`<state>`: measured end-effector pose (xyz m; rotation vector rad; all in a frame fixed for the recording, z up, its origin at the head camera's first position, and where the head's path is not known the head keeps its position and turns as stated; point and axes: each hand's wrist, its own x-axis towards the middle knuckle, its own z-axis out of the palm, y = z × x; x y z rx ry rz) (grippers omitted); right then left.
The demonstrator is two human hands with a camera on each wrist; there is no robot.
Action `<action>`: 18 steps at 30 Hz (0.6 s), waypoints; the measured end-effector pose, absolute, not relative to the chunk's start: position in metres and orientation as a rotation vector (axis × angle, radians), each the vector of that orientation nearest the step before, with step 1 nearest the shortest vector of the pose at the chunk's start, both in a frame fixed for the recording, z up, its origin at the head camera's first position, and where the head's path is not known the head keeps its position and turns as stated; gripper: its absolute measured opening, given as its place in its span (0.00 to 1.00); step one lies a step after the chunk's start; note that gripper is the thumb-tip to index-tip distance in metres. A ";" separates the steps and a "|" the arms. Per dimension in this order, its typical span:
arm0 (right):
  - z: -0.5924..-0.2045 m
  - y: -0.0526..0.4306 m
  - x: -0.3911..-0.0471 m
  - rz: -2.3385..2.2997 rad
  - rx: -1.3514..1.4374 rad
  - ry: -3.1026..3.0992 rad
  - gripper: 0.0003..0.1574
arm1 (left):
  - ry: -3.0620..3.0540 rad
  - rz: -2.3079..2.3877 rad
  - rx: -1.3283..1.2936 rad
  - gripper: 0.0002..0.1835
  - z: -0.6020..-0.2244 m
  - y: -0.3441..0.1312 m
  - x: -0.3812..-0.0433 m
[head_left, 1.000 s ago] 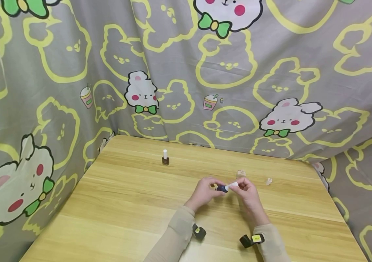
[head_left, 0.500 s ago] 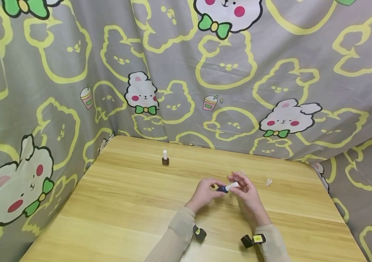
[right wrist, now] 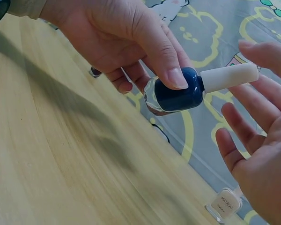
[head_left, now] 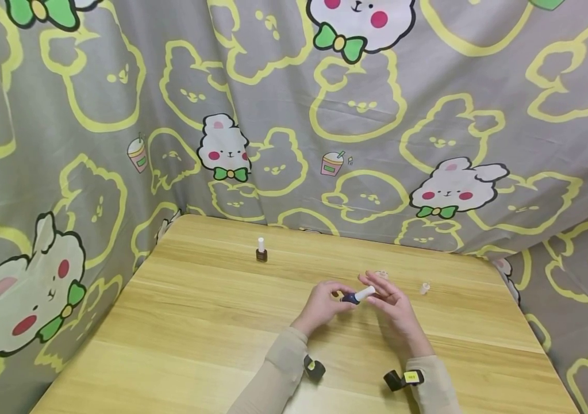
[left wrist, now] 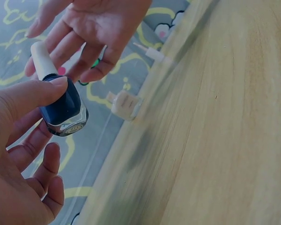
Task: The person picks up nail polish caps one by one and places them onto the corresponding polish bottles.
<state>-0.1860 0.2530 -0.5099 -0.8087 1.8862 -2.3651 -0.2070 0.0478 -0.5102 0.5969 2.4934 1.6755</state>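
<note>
My left hand [head_left: 322, 305] pinches a dark blue nail polish bottle [right wrist: 180, 91] between thumb and fingers. The bottle tilts, with its white cap [right wrist: 229, 77] pointing toward my right hand [head_left: 394, 305]. In the right wrist view, that hand's fingers are spread close about the cap's end, with the thumb apart from it. Behind the right hand stands a small pale nail polish bottle [left wrist: 126, 105], its neck uncapped. Farther right on the table is a white cap with a thin brush [left wrist: 154, 54], partly see-through in the left wrist view.
A dark nail polish bottle [head_left: 261, 254] with a white cap stands upright at the back left of the wooden table [head_left: 195, 299]. A grey curtain [head_left: 283, 103] with cartoon rabbits hangs along the table's back and sides. Black wrist cameras are strapped to both forearms.
My right hand has let go of the white cap, opened its fingers and drawn slightly back to the right. The left hand still holds the dark blue bottle in nearly the same place.
</note>
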 end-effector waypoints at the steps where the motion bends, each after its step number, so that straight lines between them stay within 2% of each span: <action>1: -0.510 0.253 -0.186 -2.354 -0.805 1.899 0.31 | 2.490 1.679 0.592 0.13 -0.510 0.048 -0.207; 6: -0.510 0.252 -0.185 -2.334 -0.685 1.972 0.23 | 2.478 1.682 0.576 0.13 -0.509 0.047 -0.207; 18: -0.503 0.245 -0.179 -2.258 -0.362 2.297 0.10 | 2.487 1.676 0.610 0.13 -0.511 0.049 -0.207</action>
